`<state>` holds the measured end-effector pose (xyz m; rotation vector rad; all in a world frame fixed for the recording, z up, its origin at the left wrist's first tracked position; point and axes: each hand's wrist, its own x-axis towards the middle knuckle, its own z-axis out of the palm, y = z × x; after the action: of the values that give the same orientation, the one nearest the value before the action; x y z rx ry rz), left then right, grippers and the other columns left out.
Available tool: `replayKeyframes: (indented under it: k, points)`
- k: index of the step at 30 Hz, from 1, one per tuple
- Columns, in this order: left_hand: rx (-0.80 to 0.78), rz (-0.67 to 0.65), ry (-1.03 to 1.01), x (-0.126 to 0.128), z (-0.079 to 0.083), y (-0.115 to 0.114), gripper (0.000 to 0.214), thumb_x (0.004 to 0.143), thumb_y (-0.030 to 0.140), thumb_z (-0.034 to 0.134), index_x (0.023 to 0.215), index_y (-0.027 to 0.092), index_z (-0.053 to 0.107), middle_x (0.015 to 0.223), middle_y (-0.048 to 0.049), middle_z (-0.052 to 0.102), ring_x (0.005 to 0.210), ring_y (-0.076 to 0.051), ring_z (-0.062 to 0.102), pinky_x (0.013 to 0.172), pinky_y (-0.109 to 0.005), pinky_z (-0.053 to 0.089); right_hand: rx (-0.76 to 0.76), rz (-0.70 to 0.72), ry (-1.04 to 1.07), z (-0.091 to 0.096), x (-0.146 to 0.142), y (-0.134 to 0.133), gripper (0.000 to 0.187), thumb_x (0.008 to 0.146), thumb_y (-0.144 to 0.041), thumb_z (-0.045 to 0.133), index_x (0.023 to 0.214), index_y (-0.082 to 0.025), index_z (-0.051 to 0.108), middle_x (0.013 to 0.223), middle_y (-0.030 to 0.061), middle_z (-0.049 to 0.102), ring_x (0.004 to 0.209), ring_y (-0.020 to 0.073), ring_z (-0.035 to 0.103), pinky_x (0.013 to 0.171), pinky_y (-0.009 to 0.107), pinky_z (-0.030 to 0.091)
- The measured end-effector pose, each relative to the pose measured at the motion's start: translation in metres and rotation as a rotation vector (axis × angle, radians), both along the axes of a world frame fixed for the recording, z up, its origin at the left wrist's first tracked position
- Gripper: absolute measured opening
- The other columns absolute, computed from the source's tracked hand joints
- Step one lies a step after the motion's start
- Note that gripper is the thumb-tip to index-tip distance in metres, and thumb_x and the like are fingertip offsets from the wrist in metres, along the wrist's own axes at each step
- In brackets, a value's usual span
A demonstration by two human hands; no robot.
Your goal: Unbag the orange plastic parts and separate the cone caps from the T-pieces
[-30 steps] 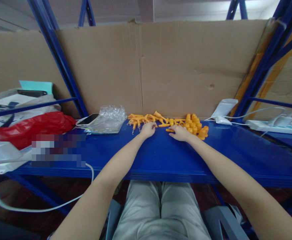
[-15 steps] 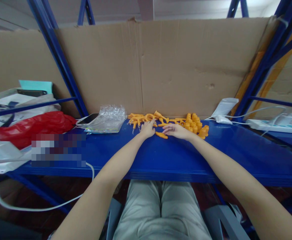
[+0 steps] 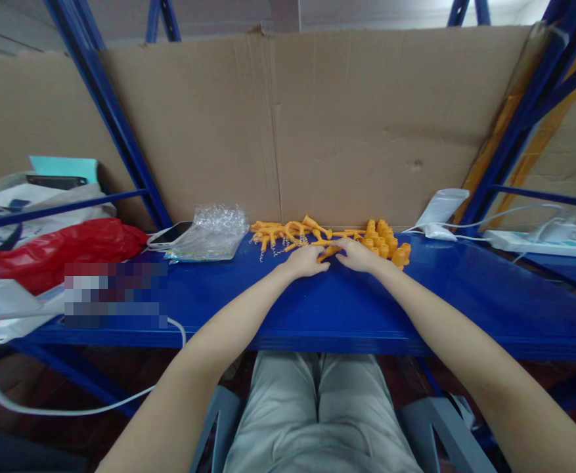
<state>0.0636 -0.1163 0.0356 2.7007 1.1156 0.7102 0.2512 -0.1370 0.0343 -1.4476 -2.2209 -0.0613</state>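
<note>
My left hand [image 3: 305, 261] and my right hand [image 3: 358, 255] meet on the blue shelf [image 3: 317, 309], fingertips together around a small orange plastic piece [image 3: 328, 251] that lies between them. Both hands look curled in a pinch on that piece. Just behind them lies a heap of orange stick-like parts with small springs [image 3: 285, 234]. To the right of it stands a cluster of short orange caps [image 3: 386, 243].
A crumpled clear plastic bag [image 3: 212, 233] and a phone [image 3: 172, 234] lie left of the orange parts. Red and white bags [image 3: 56, 253] crowd the far left. A white pouch [image 3: 440, 209], cables and a power strip [image 3: 544, 243] sit right. Cardboard [image 3: 341, 125] backs the shelf.
My left hand slid right from the stick heap and my right hand moved left. Both now close on an orange piece like the one that lay loose half a second ago.
</note>
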Motion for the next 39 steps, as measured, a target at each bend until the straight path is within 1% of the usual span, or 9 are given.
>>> replayKeyframes:
  k: [8,13,19,22,26,29,32,36,39]
  points:
    - [-0.103,0.041,0.027,-0.011,0.002,0.008,0.038,0.063,0.007,0.063,0.099,0.019,0.060,0.078,-0.0022,0.066,0.074,-0.021,0.065,0.070,-0.029,0.049,-0.019,-0.006,-0.115,-0.004,-0.003,-0.001,0.040,0.079,-0.010,0.060,0.115,-0.022,0.070,0.125,0.0096,0.068,0.120,0.0279,0.060,0.103,0.045,0.045]
    - [0.127,-0.061,0.027,-0.014,0.008,0.010,0.028,0.068,0.002,0.055,0.090,0.017,0.063,0.096,-0.0087,0.066,0.102,-0.026,0.062,0.093,-0.037,0.048,-0.018,-0.036,-0.126,0.005,-0.001,-0.005,0.030,0.083,-0.014,0.061,0.111,-0.019,0.069,0.119,0.0118,0.068,0.115,0.0272,0.061,0.100,0.042,0.046]
    - [0.258,0.090,-0.102,-0.019,0.010,0.008,0.036,0.081,0.013,0.058,0.116,0.014,0.063,0.137,-0.0171,0.053,0.129,-0.030,0.049,0.109,-0.043,0.039,0.171,-0.007,0.037,0.019,0.007,-0.009,0.032,0.089,-0.018,0.053,0.120,-0.018,0.062,0.118,0.0128,0.063,0.111,0.0258,0.061,0.097,0.042,0.046]
    - [0.167,0.139,-0.156,-0.019,0.010,0.009,0.041,0.085,0.018,0.057,0.126,0.016,0.059,0.126,-0.0142,0.063,0.118,-0.028,0.059,0.100,-0.039,0.047,0.222,0.017,0.090,0.021,0.007,-0.010,0.032,0.090,-0.020,0.052,0.121,-0.017,0.060,0.120,0.0141,0.063,0.113,0.0272,0.060,0.097,0.043,0.046]
    - [0.119,0.179,-0.229,-0.019,0.012,0.010,0.036,0.085,0.010,0.057,0.119,0.016,0.065,0.108,-0.0099,0.072,0.102,-0.024,0.067,0.094,-0.035,0.050,0.217,0.057,0.139,0.018,0.003,-0.012,0.034,0.088,-0.023,0.056,0.121,-0.018,0.060,0.122,0.0135,0.063,0.116,0.0275,0.059,0.100,0.044,0.046]
    - [0.157,0.188,-0.281,-0.020,0.014,0.010,0.035,0.084,0.006,0.056,0.116,0.016,0.066,0.112,-0.0095,0.072,0.105,-0.022,0.066,0.096,-0.033,0.049,0.175,0.059,0.272,0.016,0.003,-0.010,0.040,0.087,-0.032,0.061,0.124,-0.019,0.056,0.120,0.0126,0.065,0.109,0.0270,0.063,0.096,0.045,0.049]
    - [0.188,0.211,-0.294,-0.021,0.016,0.010,0.033,0.086,0.009,0.057,0.118,0.017,0.066,0.111,-0.0086,0.073,0.104,-0.021,0.067,0.095,-0.033,0.050,0.021,0.048,0.487,0.013,0.006,-0.003,0.036,0.091,-0.041,0.054,0.120,-0.019,0.055,0.104,0.0114,0.069,0.082,0.0223,0.069,0.079,0.041,0.056]
    - [0.211,0.240,-0.299,-0.022,0.016,0.010,0.036,0.087,0.011,0.059,0.122,0.014,0.063,0.113,-0.0113,0.072,0.103,-0.021,0.067,0.095,-0.034,0.050,-0.177,0.070,0.683,0.011,0.009,0.005,0.024,0.093,-0.040,0.052,0.106,-0.020,0.054,0.083,0.0056,0.067,0.058,0.0159,0.063,0.062,0.033,0.056]
    - [0.224,0.234,-0.297,-0.022,0.015,0.012,0.035,0.088,0.010,0.058,0.122,0.015,0.064,0.116,-0.0109,0.072,0.108,-0.022,0.066,0.098,-0.034,0.050,-0.183,0.115,0.703,0.010,0.011,0.006,0.023,0.089,-0.037,0.059,0.105,-0.022,0.050,0.081,0.0022,0.063,0.056,0.0140,0.060,0.058,0.031,0.054]
